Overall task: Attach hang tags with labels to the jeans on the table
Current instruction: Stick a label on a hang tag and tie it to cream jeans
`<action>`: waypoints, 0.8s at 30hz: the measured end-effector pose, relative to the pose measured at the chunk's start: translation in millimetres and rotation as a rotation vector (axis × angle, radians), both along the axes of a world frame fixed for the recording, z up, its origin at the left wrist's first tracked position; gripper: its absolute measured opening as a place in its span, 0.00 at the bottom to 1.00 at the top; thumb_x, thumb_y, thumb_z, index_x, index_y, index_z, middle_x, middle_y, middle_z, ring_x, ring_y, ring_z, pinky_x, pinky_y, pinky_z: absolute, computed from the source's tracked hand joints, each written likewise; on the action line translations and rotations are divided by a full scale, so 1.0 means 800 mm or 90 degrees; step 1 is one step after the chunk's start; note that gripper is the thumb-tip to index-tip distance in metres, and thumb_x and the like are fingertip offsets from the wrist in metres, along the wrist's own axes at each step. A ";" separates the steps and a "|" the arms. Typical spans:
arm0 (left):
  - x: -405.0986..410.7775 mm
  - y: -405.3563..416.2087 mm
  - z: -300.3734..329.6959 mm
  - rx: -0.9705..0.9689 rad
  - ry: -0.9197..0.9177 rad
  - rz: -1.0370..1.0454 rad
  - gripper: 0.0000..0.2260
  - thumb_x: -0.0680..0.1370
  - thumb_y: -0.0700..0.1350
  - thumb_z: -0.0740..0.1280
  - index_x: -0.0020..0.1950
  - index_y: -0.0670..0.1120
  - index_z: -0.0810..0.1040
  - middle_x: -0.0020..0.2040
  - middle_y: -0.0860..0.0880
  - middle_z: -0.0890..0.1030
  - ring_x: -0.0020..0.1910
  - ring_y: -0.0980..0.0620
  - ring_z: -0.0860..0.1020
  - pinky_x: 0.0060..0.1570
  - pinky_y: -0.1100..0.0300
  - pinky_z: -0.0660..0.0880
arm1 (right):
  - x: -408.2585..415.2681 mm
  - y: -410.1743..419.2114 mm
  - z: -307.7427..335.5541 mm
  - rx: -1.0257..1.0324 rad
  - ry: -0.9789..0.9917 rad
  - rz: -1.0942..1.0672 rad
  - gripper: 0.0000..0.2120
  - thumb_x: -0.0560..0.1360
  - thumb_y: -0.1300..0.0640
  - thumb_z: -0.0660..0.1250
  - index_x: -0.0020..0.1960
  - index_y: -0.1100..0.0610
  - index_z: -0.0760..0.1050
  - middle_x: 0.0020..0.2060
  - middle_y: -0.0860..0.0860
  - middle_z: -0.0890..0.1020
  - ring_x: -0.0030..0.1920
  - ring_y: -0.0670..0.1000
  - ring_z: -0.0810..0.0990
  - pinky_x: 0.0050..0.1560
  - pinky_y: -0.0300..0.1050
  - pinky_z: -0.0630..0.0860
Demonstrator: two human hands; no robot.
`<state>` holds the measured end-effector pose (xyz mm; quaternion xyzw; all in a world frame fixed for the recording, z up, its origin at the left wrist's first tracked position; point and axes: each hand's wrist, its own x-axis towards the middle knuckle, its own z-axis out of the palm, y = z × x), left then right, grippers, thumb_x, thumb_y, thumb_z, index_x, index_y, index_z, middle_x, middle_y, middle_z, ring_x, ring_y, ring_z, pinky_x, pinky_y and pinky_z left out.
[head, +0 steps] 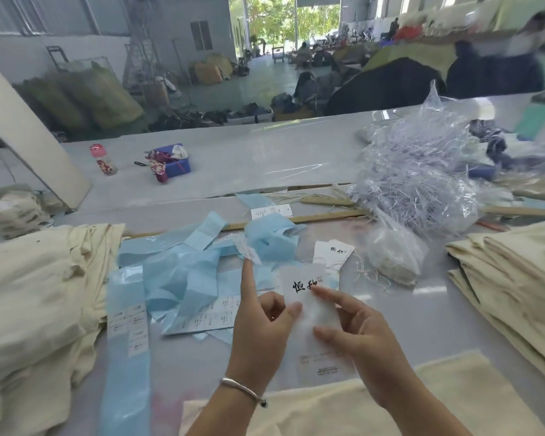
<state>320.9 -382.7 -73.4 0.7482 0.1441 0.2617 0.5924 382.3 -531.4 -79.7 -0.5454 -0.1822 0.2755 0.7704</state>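
Both hands hold a white hang tag [309, 297] with black characters above the table. My left hand [261, 313] pinches its left edge between thumb and curled fingers, and its raised index finger carries a small white sticker label [249, 252] on the tip. My right hand [356, 322] pinches the tag's right side. Cream jeans lie below my wrists [359, 404], in a heap at the left [35, 294] and in a folded stack at the right [513, 272]. A second hang tag [332, 253] lies on the table behind.
Blue label backing strips [183, 278] with printed stickers sprawl left of centre. A clear bag of plastic tag fasteners [422, 171] and a bag of strings [394, 253] sit at the right. Wooden rulers [324, 217], a bottle [103, 159] and a blue box [175, 165] lie beyond.
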 end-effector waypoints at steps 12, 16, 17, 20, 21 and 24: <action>-0.121 0.008 -0.001 0.123 -0.034 0.073 0.45 0.69 0.43 0.78 0.77 0.57 0.54 0.29 0.53 0.67 0.28 0.58 0.68 0.34 0.69 0.68 | -0.130 0.000 0.000 -0.171 -0.130 -0.142 0.45 0.68 0.71 0.72 0.74 0.41 0.57 0.41 0.56 0.85 0.41 0.57 0.83 0.46 0.53 0.79; -0.144 -0.014 0.004 0.051 -0.041 -0.058 0.47 0.66 0.54 0.78 0.76 0.60 0.50 0.31 0.53 0.75 0.30 0.60 0.72 0.35 0.69 0.70 | -0.161 0.007 0.013 -0.281 -0.363 -0.160 0.46 0.68 0.70 0.68 0.77 0.43 0.51 0.26 0.47 0.71 0.29 0.43 0.69 0.34 0.37 0.69; -0.144 -0.020 0.001 0.007 -0.021 -0.089 0.48 0.66 0.55 0.77 0.77 0.59 0.50 0.32 0.52 0.76 0.31 0.59 0.74 0.36 0.68 0.71 | -0.166 0.010 0.014 -0.306 -0.411 -0.150 0.47 0.68 0.69 0.68 0.76 0.43 0.48 0.26 0.45 0.71 0.28 0.44 0.69 0.33 0.36 0.69; -0.149 -0.028 -0.005 -0.110 0.005 -0.121 0.49 0.65 0.54 0.78 0.77 0.57 0.51 0.32 0.50 0.78 0.34 0.55 0.77 0.40 0.66 0.74 | -0.183 0.013 0.019 -0.380 -0.493 -0.143 0.48 0.67 0.66 0.68 0.77 0.43 0.45 0.26 0.45 0.71 0.29 0.46 0.71 0.34 0.43 0.71; -0.150 -0.029 -0.006 -0.145 0.000 -0.124 0.49 0.65 0.53 0.79 0.76 0.57 0.51 0.32 0.50 0.77 0.35 0.53 0.77 0.41 0.65 0.75 | -0.186 0.012 0.020 -0.383 -0.494 -0.143 0.48 0.67 0.66 0.67 0.77 0.44 0.45 0.26 0.46 0.71 0.29 0.47 0.71 0.34 0.44 0.72; -0.156 -0.031 -0.008 -0.231 -0.046 -0.136 0.46 0.67 0.47 0.78 0.74 0.60 0.50 0.34 0.45 0.78 0.36 0.49 0.77 0.42 0.61 0.76 | -0.192 0.009 0.023 -0.357 -0.481 -0.151 0.47 0.67 0.67 0.68 0.78 0.46 0.47 0.28 0.46 0.74 0.29 0.46 0.72 0.37 0.43 0.73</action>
